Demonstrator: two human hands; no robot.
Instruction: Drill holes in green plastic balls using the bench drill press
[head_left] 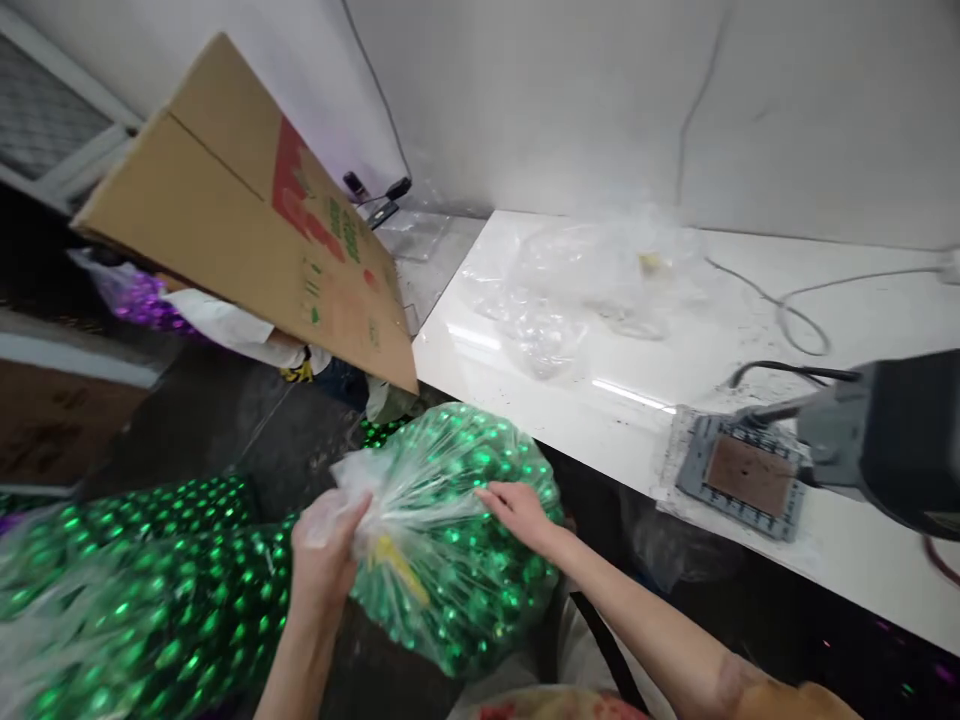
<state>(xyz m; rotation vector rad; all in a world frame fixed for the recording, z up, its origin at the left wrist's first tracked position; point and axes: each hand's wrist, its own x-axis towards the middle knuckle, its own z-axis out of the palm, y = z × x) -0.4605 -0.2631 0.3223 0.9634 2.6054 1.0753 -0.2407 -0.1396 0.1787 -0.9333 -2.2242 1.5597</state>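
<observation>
A clear plastic bag [465,590] full of shiny green beads hangs in front of me, beside the table's edge. Its gathered neck is bunched in my left hand [326,545], whose fingers are closed round the plastic. Pleats fan out from the neck across the bag, and a yellow strip [401,570] shows near it. My right hand [521,515] is on the bag's right side, with thumb and fingers pinching the plastic film. More green beads in clear plastic bags [165,590] lie at the lower left, close to my left forearm.
A white table [570,420] bears crumpled clear plastic [555,290] and, at the right, a grey machine [832,430] with a brown plate and cables. A large cardboard box [255,220] leans at the left. Behind it, a white sleeve [225,325] and purple beads [154,303] partly show.
</observation>
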